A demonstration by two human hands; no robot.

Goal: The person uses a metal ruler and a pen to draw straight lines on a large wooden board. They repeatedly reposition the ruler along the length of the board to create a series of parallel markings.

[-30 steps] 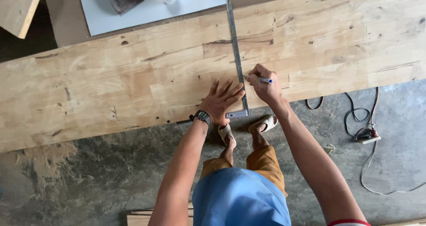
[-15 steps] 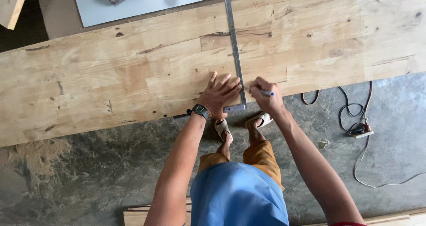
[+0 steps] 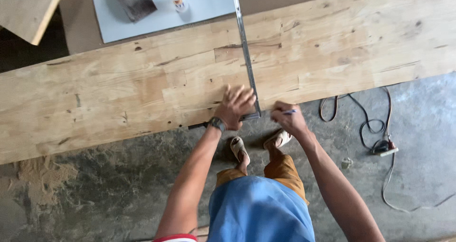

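Pinning a metal square on the wooden panel's near edge

Left hand (image 3: 236,106) is pressing flat, fingers spread, steadying the metal square (image 3: 245,52) across the wooden panel (image 3: 118,94); right hand (image 3: 289,120), grip clenched around a pen (image 3: 288,112), is hovering just right of the blade.

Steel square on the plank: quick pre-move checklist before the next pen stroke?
1. Left hand flat on the steel square: ok.
2. Square's long blade lying across the wood plank: ok.
3. Right hand has a grip on the blue pen: ok.
4. Pen tip at the blade's edge: cannot tell, too small.
5. Power cord on the floor, apart from the feet: ok.
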